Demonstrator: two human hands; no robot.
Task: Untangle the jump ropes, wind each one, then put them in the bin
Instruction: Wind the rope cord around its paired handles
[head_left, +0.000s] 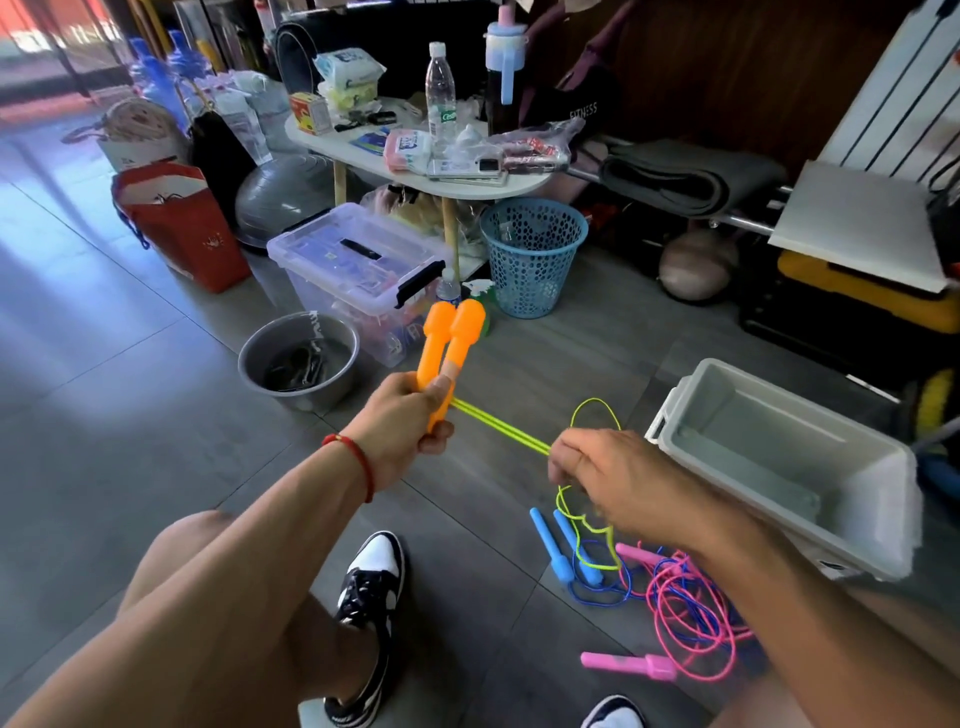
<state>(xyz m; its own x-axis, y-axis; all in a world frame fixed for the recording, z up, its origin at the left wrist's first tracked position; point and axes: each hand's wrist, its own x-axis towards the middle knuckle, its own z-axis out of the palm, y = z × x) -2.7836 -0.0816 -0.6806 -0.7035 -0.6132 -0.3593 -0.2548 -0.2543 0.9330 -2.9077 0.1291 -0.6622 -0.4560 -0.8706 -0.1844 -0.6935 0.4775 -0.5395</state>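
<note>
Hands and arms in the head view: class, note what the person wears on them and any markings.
Both forearms are bare, with no sleeves in view. The left hand has a thin red string bracelet round its wrist. The right hand shows no gloves, rings, watch or band. No markings are visible on either arm.

The word "FITNESS" stands in pale letters on a dark garment at the upper middle; other labels are too blurred to read.
</note>
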